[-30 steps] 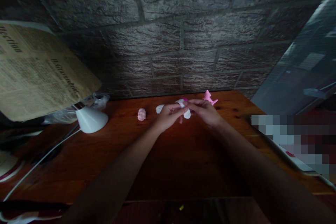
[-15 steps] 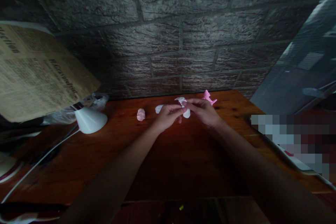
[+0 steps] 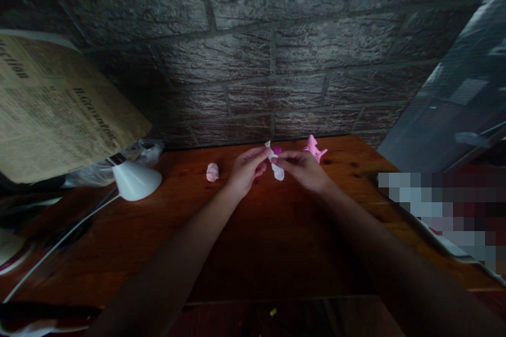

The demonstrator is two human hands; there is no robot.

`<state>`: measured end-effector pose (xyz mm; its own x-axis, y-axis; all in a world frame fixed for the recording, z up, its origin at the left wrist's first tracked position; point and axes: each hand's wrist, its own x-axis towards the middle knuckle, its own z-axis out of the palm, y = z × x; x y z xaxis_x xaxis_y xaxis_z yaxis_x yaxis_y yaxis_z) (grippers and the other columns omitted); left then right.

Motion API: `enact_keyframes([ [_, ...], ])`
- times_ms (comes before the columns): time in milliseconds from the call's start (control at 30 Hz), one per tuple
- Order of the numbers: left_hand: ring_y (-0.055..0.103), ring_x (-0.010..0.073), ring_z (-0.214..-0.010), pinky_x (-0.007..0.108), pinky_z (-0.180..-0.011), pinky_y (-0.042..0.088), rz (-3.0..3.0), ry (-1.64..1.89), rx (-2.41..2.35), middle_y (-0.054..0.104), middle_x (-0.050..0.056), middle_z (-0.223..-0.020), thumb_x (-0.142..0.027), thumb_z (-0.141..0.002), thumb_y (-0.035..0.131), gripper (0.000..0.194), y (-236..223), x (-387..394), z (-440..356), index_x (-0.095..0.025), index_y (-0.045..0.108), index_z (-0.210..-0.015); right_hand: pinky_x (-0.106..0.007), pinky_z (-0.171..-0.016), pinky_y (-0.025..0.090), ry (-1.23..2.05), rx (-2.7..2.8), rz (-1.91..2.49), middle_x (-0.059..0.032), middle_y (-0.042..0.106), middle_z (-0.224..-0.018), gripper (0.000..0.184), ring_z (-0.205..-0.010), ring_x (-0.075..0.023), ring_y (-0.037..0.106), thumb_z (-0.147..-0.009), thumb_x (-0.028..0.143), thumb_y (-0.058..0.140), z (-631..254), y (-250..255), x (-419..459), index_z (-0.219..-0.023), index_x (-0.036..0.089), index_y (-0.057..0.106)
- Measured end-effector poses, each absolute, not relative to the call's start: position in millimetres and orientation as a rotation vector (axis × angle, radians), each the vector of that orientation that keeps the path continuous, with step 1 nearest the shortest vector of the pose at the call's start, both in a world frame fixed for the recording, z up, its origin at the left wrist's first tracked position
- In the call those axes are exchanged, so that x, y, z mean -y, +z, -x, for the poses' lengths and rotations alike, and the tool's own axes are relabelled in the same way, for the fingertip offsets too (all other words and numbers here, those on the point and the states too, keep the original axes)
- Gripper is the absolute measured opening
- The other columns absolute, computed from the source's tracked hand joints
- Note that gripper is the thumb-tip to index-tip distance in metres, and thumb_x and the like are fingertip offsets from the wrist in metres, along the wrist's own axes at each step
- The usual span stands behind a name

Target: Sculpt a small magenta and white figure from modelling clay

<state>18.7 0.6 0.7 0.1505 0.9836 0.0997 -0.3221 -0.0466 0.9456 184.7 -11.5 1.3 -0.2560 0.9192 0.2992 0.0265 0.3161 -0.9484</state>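
My left hand (image 3: 245, 169) is closed, pinching a soft white piece (image 3: 278, 172) between thumb and fingers. From the other side my right hand (image 3: 306, 168) grips the same piece with its fingertips. The piece looks thin and bent, with one end rising above the fingers and a rounded end hanging below. A small magenta bit (image 3: 277, 150) shows just behind the fingertips; whether it is attached cannot be made out. Beyond my right hand stands a pink pointed figure (image 3: 313, 147). To the left of my left hand lies a pale pink lump (image 3: 212, 172).
A lamp with a white base (image 3: 138, 181) and a newsprint-patterned shade (image 3: 67, 110) stands on the left of the wooden table (image 3: 253, 253). Its white cord (image 3: 59, 245) runs toward the front left. A brick-patterned wall (image 3: 245, 52) rises behind. Clear plastic (image 3: 95, 174) lies behind the lamp.
My hands have turned the white piece, and its upper end now looks narrower. The magenta bit has come into view. The white oval left of my left hand is no longer visible.
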Motion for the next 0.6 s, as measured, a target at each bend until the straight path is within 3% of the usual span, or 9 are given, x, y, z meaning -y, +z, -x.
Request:
enact_keyframes([
  [200,0.041,0.0028,-0.047,0.020,-0.044,0.020,-1.018,1.314,-0.772,0.059,-0.005,-0.062,-0.024,-0.063,0.085,0.029,5.5,1.9,-20.0,-0.017,0.069,-0.086,-0.035,-0.081,0.051,1.112,1.603,0.860,-0.0027,0.075,-0.082,0.033,-0.080,-0.0175,0.065,-0.076,0.053,0.077,-183.6,3.0,12.9,-0.086,0.021,0.079],
  [600,0.041,0.0031,-0.045,0.020,-0.044,0.023,-1.122,1.364,-0.801,0.057,-0.006,-0.059,-0.028,-0.062,0.086,0.029,1.9,0.3,-19.7,-0.017,0.065,-0.079,-0.035,-0.079,0.052,0.926,1.632,0.881,-0.0043,0.076,-0.086,0.032,-0.080,-0.0190,0.066,-0.080,0.053,0.074,-183.8,2.4,14.1,-0.085,0.021,0.079],
])
